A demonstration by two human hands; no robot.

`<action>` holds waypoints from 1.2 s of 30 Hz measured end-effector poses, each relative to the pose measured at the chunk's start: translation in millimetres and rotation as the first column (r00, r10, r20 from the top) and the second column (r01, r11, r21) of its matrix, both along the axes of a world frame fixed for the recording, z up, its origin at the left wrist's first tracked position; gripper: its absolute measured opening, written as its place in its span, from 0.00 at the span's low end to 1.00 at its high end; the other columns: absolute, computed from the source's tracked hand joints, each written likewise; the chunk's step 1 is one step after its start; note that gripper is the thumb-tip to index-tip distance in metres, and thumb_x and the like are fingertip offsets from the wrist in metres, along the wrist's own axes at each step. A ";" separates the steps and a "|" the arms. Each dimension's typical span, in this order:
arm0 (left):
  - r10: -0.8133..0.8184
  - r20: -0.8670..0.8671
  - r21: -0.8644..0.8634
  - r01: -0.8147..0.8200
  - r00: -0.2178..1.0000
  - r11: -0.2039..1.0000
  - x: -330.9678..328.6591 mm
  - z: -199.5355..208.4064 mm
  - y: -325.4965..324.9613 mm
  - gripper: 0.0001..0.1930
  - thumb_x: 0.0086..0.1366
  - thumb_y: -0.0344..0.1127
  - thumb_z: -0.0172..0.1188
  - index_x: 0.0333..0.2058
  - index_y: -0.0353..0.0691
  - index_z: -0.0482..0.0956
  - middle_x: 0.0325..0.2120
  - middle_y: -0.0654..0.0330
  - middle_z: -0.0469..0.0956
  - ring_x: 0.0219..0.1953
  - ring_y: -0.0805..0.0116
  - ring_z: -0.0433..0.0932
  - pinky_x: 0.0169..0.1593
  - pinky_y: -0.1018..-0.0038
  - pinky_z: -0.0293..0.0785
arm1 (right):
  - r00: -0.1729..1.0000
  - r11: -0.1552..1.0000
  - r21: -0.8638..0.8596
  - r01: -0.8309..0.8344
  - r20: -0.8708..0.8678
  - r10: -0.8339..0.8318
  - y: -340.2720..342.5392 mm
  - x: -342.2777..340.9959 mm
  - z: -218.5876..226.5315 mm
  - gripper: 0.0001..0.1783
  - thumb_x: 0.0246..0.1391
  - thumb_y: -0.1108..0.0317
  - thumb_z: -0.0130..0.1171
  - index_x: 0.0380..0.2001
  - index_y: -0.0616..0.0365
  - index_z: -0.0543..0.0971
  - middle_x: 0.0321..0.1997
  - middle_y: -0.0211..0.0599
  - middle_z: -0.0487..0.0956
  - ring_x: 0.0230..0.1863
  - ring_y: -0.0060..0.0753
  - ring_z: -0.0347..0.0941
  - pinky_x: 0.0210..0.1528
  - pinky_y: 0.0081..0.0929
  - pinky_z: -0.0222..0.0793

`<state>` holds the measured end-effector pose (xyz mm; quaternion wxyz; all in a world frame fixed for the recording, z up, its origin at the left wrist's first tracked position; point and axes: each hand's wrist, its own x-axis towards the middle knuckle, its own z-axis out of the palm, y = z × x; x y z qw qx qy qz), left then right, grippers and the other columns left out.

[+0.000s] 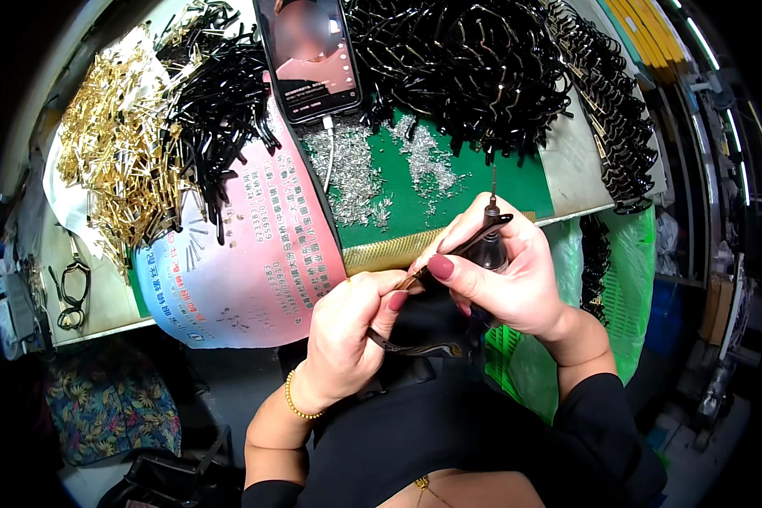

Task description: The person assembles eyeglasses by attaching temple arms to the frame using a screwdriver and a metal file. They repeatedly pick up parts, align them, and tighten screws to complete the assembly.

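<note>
One dark, curved eyeglass arm [483,232] sits before the chest, gripped by the right hand [521,275], which also encloses one screwdriver [492,208], bit pointing tableward. The left hand [343,326] pinches firmly at a small gold part [408,281]; both forearms angle inward. Beyond lie one pink-and-blue mat [229,284] printed with lines of characters, two silver scatterings [347,173], and one lit phone [322,76].

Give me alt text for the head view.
A person's left hand and right hand hold dark eyeglass parts, the right also gripping a screwdriver. Beyond, a workbench carries a gold pile, black piles, silver bits and a phone.
</note>
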<state>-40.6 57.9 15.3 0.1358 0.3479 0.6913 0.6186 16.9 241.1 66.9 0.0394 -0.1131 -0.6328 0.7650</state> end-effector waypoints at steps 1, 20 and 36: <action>-0.001 -0.001 -0.019 0.001 1.000 1.000 0.8 -0.1 -1.9 0.06 0.70 0.27 0.59 0.43 0.33 0.80 0.34 0.53 0.83 0.33 0.57 0.82 0.38 0.68 0.76 | 1.000 1.000 -0.011 0.010 0.028 -0.009 2.2 1.2 0.3 0.08 0.61 0.72 0.66 0.38 0.57 0.74 0.29 0.25 0.79 0.20 0.10 0.69 0.21 0.11 0.62; -0.068 -0.162 -0.149 0.043 0.985 0.988 3.6 -5.1 9.6 0.07 0.64 0.24 0.62 0.41 0.36 0.80 0.30 0.57 0.82 0.27 0.57 0.79 0.32 0.67 0.74 | 0.982 0.934 0.307 -0.184 0.095 0.162 18.4 14.6 -6.3 0.11 0.64 0.69 0.61 0.41 0.59 0.70 0.39 0.41 0.81 0.31 0.22 0.77 0.30 0.20 0.72; 0.095 0.305 -0.164 -0.046 0.947 0.985 -35.7 3.5 31.0 0.11 0.77 0.27 0.46 0.53 0.32 0.71 0.49 0.54 0.82 0.22 0.82 0.68 0.28 0.82 0.68 | 0.902 0.047 0.921 -0.387 0.367 0.226 63.0 -0.5 -4.6 0.22 0.59 0.69 0.58 0.57 0.42 0.74 0.36 0.45 0.72 0.29 0.44 0.78 0.27 0.38 0.75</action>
